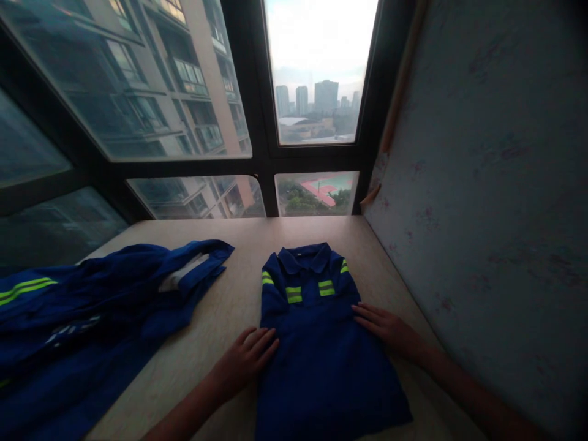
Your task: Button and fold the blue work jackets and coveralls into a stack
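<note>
Two bare hands rest on a blue shirt (328, 361), which lies front up on the sill (209, 321), from the middle to the lower centre of the frame. The collar (303, 262) points towards the window (316, 67), probably so the body and both side edges sit within easy reach. The contact looks light, more a steadying or smoothing touch than a grip.

The left hand (242, 358) comes in from the bottom of the frame and lies palm down on the left edge, fingers slightly bent and a little apart. The right hand (388, 327) reaches in from the lower right, fingers nearly straight and slightly fanned on the opposite edge, a bit nearer the collar. Neither seems to pinch cloth; I can't make out the right thumb.

Another blue garment (114, 294) lies loosely rumpled at the left of the frame, apart from the shirt.
</note>
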`<state>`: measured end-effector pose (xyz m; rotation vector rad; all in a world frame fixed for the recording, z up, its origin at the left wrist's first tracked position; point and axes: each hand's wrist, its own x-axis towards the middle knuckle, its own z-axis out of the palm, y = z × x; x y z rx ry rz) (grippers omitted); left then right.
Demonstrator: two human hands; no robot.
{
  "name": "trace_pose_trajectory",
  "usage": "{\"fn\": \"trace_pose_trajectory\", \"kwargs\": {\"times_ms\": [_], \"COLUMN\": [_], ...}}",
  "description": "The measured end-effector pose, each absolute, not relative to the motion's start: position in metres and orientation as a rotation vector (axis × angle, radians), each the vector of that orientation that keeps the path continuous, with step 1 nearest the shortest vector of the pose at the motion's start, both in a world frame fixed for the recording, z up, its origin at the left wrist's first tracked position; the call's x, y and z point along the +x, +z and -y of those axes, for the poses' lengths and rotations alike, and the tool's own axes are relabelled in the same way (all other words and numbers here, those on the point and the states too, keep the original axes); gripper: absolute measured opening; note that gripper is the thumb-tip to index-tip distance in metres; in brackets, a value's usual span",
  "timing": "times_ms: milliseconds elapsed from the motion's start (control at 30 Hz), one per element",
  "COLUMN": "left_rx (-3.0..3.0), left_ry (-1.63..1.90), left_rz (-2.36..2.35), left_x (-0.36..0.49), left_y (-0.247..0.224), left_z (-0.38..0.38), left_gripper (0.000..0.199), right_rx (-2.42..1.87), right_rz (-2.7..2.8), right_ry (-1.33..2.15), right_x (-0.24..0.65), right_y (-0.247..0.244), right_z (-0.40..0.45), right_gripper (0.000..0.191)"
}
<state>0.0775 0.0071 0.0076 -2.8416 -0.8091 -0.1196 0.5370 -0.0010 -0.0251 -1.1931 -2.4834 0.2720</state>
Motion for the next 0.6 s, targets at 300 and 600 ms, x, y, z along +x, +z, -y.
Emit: {"fn": "trace_pose_trajectory", "kwargs": {"times_ms": [300, 600], "left_rx": [-2.840, -2.883], "left_ry": [-0.192, -0.194], "left_rz": [0.743, 0.599], "left_x": [0.074, 0.074], "left_y": [0.009, 0.016], "left_z": [-0.021, -0.034], "left_gripper": [0.054, 0.054], "right_rx": [-1.208, -1.290], "right_rz": [2.398, 2.234], "right_ry": [0.290, 0.494], "right_x": [0.535, 0.532], "right_y": [-0.041, -0.045], "right_z": [0.002, 0.004], "right_gripper": [0.051, 0.045]}}
